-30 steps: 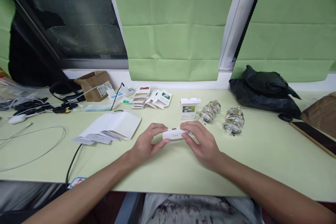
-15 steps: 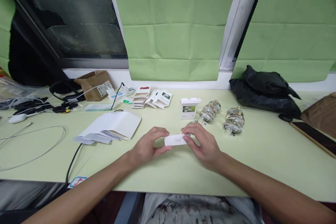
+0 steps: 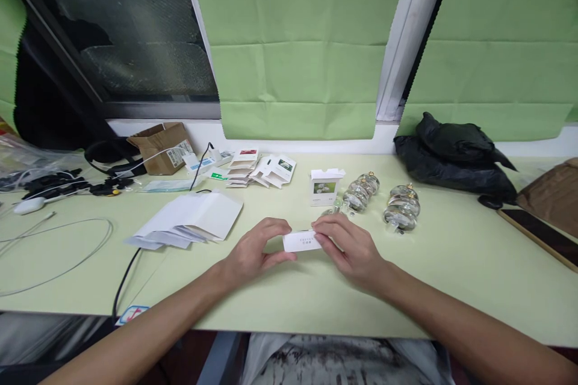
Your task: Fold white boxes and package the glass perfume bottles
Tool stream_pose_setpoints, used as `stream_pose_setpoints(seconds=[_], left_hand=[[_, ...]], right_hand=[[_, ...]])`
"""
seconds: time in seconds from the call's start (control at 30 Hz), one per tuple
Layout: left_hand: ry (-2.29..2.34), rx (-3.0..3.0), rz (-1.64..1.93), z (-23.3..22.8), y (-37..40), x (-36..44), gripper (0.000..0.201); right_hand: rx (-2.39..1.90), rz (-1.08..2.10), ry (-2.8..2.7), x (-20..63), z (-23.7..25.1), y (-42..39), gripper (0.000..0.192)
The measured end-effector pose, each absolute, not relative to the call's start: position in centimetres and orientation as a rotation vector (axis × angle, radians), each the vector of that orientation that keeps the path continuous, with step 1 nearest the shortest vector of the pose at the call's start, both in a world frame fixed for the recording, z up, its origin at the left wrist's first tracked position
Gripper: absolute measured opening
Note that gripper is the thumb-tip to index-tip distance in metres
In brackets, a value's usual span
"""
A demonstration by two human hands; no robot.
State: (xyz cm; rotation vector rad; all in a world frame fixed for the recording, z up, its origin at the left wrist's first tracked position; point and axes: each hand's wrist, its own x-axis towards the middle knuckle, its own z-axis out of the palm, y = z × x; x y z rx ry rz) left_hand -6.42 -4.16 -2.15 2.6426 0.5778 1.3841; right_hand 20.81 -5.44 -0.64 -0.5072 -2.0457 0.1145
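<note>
We grip a small white box (image 3: pixel 301 241) at both ends, left hand (image 3: pixel 253 252) and right hand (image 3: pixel 350 249) pinched shut on it, near two glass bottles (image 3: pixel 382 201).

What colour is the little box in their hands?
White, with small dark lettering on its side; the small box shows in the head view.

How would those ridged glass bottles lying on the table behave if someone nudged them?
The two glass bottles lie on their sides with rounded bodies, so they would probably roll. Clear glass suggests they are breakable and fairly heavy for their size, perhaps slippery.
</note>
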Motion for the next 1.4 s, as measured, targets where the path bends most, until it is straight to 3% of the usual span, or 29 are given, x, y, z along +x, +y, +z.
stream_pose_setpoints(seconds=[0.17, 0.33, 0.43, 0.77, 1.0, 1.4], left_hand=[[0.71, 2.452, 1.199, -1.6, -4.5, -5.9, 0.049], [0.854, 2.238, 0.858, 0.2, -3.8, -5.3, 0.088], [0.867, 2.208, 0.693, 1.1, -2.9, -4.9, 0.099], [0.761, 2.156, 0.709, 0.7, -2.5, -3.9, 0.094], [0.767, 1.996, 0.603, 0.8, -2.8, -4.7, 0.081], [0.723, 1.797, 0.668, 0.8, -2.7, -4.4, 0.079]], right_hand=[[-0.54, 0.163, -2.056, 20.9, -0.4, -5.3, 0.024], [-0.571, 0.281, -2.01, 20.6, -0.3, -4.8, 0.022], [-0.591, 0.324, -1.989, 20.6, -0.2, -4.6, 0.021], [-0.545, 0.051, -2.213, 21.9, 0.3, -4.2, 0.025], [-0.517, -0.012, -2.207, 21.9, 0.6, -4.1, 0.028], [-0.478, -0.064, -2.214, 21.6, 0.1, -4.2, 0.031]])
